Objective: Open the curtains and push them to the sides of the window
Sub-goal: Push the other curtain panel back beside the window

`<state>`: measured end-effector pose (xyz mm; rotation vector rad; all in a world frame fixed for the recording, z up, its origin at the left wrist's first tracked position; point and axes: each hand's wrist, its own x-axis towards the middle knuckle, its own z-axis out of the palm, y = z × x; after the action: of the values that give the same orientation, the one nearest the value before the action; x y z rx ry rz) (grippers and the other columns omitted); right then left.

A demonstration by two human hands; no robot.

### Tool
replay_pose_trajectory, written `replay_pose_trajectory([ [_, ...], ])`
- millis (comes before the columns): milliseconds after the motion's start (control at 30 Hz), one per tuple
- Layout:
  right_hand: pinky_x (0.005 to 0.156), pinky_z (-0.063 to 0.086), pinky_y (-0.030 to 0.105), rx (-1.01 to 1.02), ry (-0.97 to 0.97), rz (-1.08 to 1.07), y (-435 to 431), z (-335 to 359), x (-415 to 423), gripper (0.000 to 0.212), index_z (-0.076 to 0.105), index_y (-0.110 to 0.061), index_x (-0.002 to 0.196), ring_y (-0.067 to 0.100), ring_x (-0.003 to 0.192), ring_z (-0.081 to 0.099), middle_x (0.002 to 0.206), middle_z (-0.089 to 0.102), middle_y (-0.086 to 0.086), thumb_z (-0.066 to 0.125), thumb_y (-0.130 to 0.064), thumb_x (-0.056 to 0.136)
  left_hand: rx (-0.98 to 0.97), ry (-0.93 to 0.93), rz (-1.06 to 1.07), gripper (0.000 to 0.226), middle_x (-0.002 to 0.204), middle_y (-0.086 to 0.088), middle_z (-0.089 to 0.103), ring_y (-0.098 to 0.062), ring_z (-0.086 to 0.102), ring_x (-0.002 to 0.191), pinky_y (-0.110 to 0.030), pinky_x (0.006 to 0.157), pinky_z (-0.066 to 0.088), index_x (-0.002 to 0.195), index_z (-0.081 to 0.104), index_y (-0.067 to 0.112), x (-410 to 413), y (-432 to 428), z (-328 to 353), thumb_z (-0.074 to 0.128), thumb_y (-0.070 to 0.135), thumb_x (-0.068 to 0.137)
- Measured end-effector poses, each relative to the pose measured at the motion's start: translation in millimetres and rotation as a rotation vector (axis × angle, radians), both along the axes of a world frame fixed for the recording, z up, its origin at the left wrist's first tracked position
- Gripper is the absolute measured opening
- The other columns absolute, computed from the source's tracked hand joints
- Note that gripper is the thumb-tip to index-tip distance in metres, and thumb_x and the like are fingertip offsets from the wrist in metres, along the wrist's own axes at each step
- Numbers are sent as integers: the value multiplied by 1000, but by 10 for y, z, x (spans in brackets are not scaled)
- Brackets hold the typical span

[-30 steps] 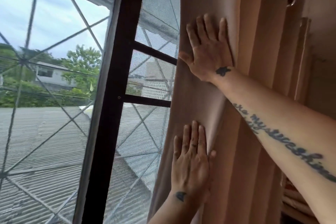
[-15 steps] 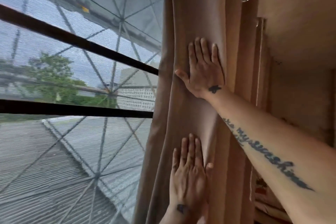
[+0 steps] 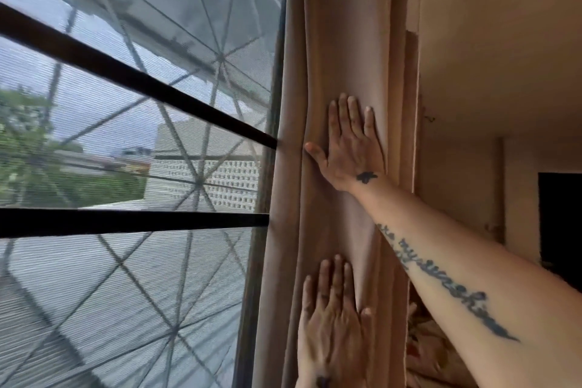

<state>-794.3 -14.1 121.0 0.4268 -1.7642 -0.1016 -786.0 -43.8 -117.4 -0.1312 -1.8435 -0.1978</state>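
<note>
Window: [image 3: 132, 167] fills the left side, dark bars across a mesh screen, thin crossing rods beyond it, blurred rooftops, a pale building and trees outside.
Wall: [image 3: 491, 41] beige, on the right, with a dark opening at the far right edge.
Curtain: [image 3: 343, 25] tan fabric, bunched in upright folds at the window's right edge, between the glass and the wall; the panes left of it are uncovered.
Right hand: [image 3: 349, 145] up high, palm flat on the curtain, fingers straight and close together, thumb stretched left onto a fold. Nothing is gripped; it presses, flat and unclenched.
Left hand: [image 3: 333, 321] lower down, straight below the right, also flat against the folds, fingers pointing up, thumb out to the right. No clench here either, just the palm on the fabric.
Writing: cursive tattoo along the right forearm [image 3: 447, 274]; "my sunshine" can be made out, the rest is hidden or too blurred.
Marks: a small dark tattoo on the right wrist, another on the left wrist at the bottom edge.
</note>
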Motion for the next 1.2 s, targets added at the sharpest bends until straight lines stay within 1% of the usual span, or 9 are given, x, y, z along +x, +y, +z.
replay_pose_trajectory([
  [233, 116, -6, 43, -31, -53, -44, 183, 20, -876, 79, 1, -6, 143, 27, 144, -2, 156, 3, 15, 11, -60, 87, -31, -122, -68, 61, 111, 0, 75, -22, 59, 117, -30, 118, -7, 103, 77, 14, -869, 121, 125, 37, 45, 69],
  [467, 114, -13, 38, -40, -91, -35, 400, -24, -1676, 87, -2, -5, 143, 27, 143, -5, 156, 2, 16, 0, -64, 79, -65, -147, -119, 67, 121, -2, 69, -23, 42, 124, -33, 118, 2, 110, 74, 12, -1737, 250, 49, 15, 40, 100],
  [533, 113, -14, 37, -50, -93, -14, 410, -25, -1855, 90, -2, -5, 143, 26, 143, -5, 156, 1, 15, -2, -64, 75, -40, 86, -97, 61, 143, 1, 45, -22, 17, 147, -35, 119, 1, 147, 34, 9, -1984, 270, 35, 25, 41, 96],
  [633, 114, -13, 37, -61, -99, -4, 410, 0, -2005, 88, -4, -6, 143, 25, 143, -7, 156, -1, 15, 2, -65, 78, -22, 195, -19, 100, 151, -2, 31, -20, -12, 149, -36, 119, -4, 152, -11, 10, -2198, 303, 33, 40, 42, 72],
  [733, 116, -6, 40, -80, -143, 36, 438, -39, -2063, 78, -3, -6, 143, 25, 143, -6, 156, -2, 14, 21, -59, 91, -86, 200, 4, 81, 135, -3, 53, -23, 0, 150, -37, 118, 5, 151, 19, 10, -2352, 280, -188, 41, 37, 77],
  [833, 117, -3, 41, -119, -220, 66, 540, -174, -2076, 76, -2, -8, 144, 24, 144, -4, 157, -2, 11, 28, -55, 93, -140, 103, 20, 41, 102, 2, 77, -20, 15, 149, -35, 110, 23, 107, 55, 17, -2289, 183, -744, 20, 36, 97],
  [1000, 116, -8, 40, -29, -223, 69, 729, -382, -1807, 75, -3, -9, 144, 24, 144, -6, 157, -3, 13, 28, -55, 92, -114, -21, 20, 58, 163, 4, 3, -16, -4, 150, -31, 120, 0, 152, 16, 22, -1946, 106, -1102, 11, 45, 99],
  [1067, 115, -10, 39, -5, -216, 82, 759, -432, -1600, 74, -3, -9, 144, 24, 143, -7, 157, -3, 13, 27, -54, 93, -130, -61, 67, 66, 160, 3, 20, -15, -11, 149, -31, 119, -5, 154, -4, 17, -1709, 142, -1010, 17, 46, 98],
  [1200, 116, -7, 43, 40, -267, 137, 858, -569, -1104, 73, -2, -10, 144, 25, 143, -7, 156, -4, 14, 27, -54, 94, -83, -442, 51, 59, 128, 10, 60, -15, 49, 133, -29, 97, 48, 131, 50, 25, -992, 205, -867, 34, 51, 80],
])
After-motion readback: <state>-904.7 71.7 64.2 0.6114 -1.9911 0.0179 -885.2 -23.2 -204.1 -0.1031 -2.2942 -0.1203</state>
